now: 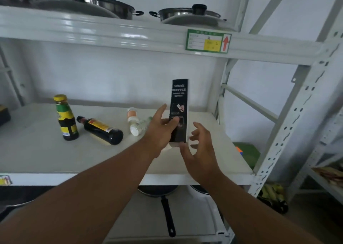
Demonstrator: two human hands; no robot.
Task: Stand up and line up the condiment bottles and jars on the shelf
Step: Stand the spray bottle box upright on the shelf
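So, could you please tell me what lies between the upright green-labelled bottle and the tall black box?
In the head view: a dark sauce bottle lying on its side, then two small white-capped bottles, also toppled, partly behind the left hand.

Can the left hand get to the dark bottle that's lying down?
Probably yes. The left hand holds the tall black box, so it must let go first. The dark bottle lies on the shelf just left of it, with nothing in between.
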